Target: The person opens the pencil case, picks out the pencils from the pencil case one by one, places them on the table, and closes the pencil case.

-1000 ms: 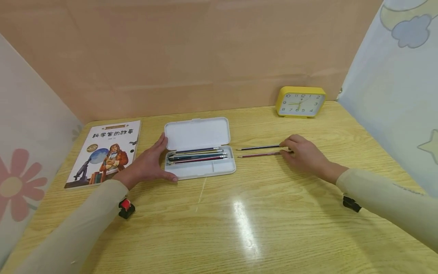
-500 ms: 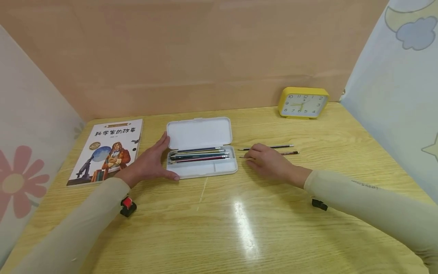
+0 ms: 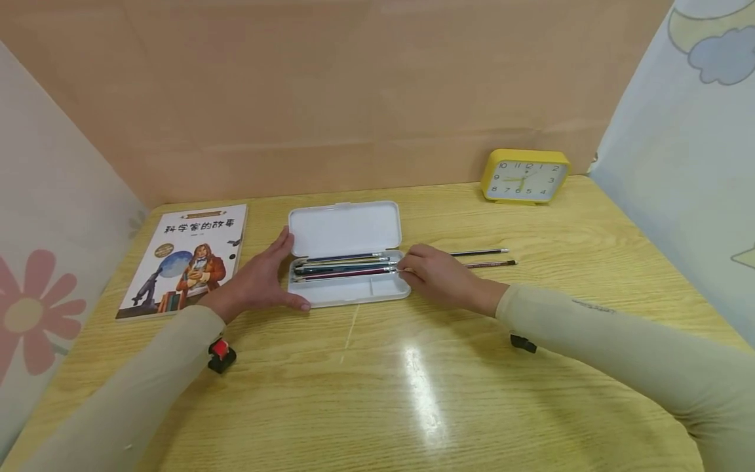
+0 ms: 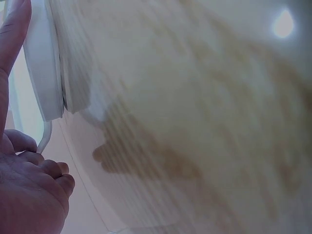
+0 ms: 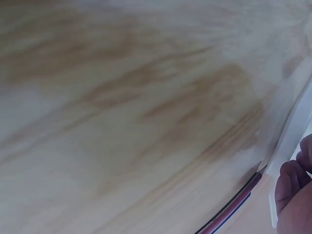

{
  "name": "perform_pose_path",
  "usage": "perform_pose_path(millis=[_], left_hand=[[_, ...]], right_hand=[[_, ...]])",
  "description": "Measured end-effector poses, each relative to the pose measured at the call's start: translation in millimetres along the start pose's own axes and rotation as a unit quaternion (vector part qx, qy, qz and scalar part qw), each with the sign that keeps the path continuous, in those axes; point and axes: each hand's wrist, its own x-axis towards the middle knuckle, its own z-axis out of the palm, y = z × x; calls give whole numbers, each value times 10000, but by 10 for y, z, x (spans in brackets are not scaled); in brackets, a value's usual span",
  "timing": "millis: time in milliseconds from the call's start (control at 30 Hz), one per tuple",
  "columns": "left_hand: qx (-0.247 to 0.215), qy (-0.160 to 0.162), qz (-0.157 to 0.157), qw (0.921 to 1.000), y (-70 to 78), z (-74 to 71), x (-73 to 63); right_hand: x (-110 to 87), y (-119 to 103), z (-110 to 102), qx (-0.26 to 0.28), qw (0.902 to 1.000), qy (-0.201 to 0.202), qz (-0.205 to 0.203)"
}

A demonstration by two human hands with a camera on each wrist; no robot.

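A white pencil case [image 3: 330,299] lies with its lid [image 3: 345,229] raised, and several pencils [image 3: 342,265] rest in its rear compartment. My left hand [image 3: 262,278] spreads along its left side, the thumb at the front edge and the fingers beside the lid. In the left wrist view the fingers [image 4: 53,168] bend near the lid's edge. My right hand [image 3: 439,275] is at the case's right end, its bent fingers by the pencils' eraser ends; whether they pinch one is hidden. Behind that hand lie a black pencil [image 3: 480,252] and a red pencil [image 3: 492,264] on the table.
A book [image 3: 185,259] with a white illustrated cover lies left of the case. At the back right stands a yellow clock [image 3: 525,176]. The wooden table [image 3: 330,400] meets a brown backdrop [image 3: 324,98], with patterned walls at both sides.
My right hand has left the two loose pencils and moved left to the case's right end. Those pencils stay on the table. My left hand keeps its place at the case.
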Motion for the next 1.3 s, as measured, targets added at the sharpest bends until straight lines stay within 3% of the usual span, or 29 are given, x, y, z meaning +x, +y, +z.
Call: perform_pose_path(millis=[867,1133,1300], left_hand=[[13,22,20,10000,-7,18,18],[8,23,-27,10000,-1,15,8],[-6,18,-76,10000,2,12,6]], right_hand=[[173,-57,64,-12,9970,-513,572],[195,-94,74,-79,9964,-516,673],[196,-88,99,-76,9978,-393,525]])
